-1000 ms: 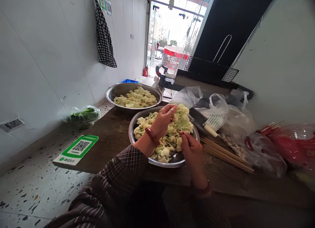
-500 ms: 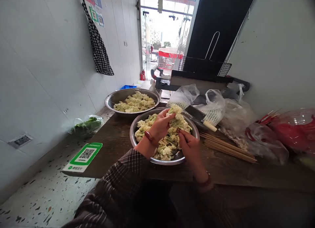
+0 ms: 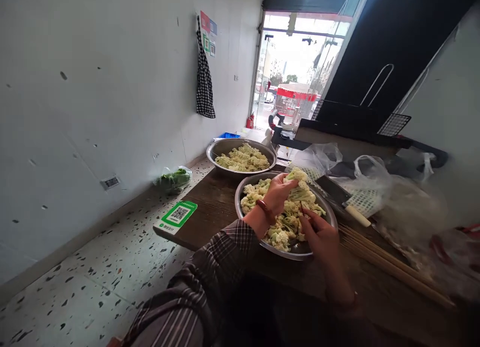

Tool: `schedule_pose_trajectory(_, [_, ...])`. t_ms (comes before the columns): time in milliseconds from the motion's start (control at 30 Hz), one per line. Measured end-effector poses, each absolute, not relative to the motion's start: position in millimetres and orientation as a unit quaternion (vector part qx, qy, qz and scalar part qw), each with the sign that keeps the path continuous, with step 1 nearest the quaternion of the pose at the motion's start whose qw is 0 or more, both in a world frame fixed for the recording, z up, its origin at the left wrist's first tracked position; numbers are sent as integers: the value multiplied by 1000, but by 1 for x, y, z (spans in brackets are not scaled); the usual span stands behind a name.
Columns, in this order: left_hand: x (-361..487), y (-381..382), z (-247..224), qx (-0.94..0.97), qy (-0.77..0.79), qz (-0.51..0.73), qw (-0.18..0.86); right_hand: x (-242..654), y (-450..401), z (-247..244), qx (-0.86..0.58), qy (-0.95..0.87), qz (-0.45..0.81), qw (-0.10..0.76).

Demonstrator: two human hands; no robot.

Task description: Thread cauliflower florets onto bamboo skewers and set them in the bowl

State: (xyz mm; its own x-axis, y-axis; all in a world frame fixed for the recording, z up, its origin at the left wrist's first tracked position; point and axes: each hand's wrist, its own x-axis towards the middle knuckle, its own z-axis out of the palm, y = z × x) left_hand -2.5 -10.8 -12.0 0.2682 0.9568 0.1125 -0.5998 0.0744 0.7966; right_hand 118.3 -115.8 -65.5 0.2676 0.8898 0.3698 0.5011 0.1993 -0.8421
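Observation:
Over the near metal bowl of cauliflower pieces, my left hand is closed on a cauliflower piece. My right hand is lower and to the right, its fingers pinched round a thin dark stick that points up toward the held cauliflower. Whether the stick's tip is inside the cauliflower cannot be made out. Loose cauliflower lies beneath both hands. Behind, a second metal bowl holds more cauliflower.
A cleaver with a wooden handle and a bundle of wooden skewers lie right of the bowl. Plastic bags sit behind them. A green payment card is at the table's left corner. Bagged greens lie farther left.
The camera view has turned left, so the whole scene sits farther right. Both hands keep nearly the same pose over the bowl, with the same holds.

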Motion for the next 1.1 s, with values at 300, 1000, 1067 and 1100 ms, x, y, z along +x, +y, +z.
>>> schedule_pose_trajectory(300, [-54, -27, -2, 494, 218, 500, 676, 150, -111, -49, -651, -573, 111, 485])
schedule_pose_trajectory(1000, [-148, 0, 12, 657, 323, 521, 439, 35, -17, 27, -446, -503, 352, 651])
schedule_pose_trajectory(1067, [-138, 2, 16, 682, 307, 502, 434, 17, -15, 23, -424, -494, 381, 656])
schedule_pose_trajectory(1100, [-134, 2, 16, 681, 301, 497, 446, 11, -15, 20, -416, -490, 396, 656])
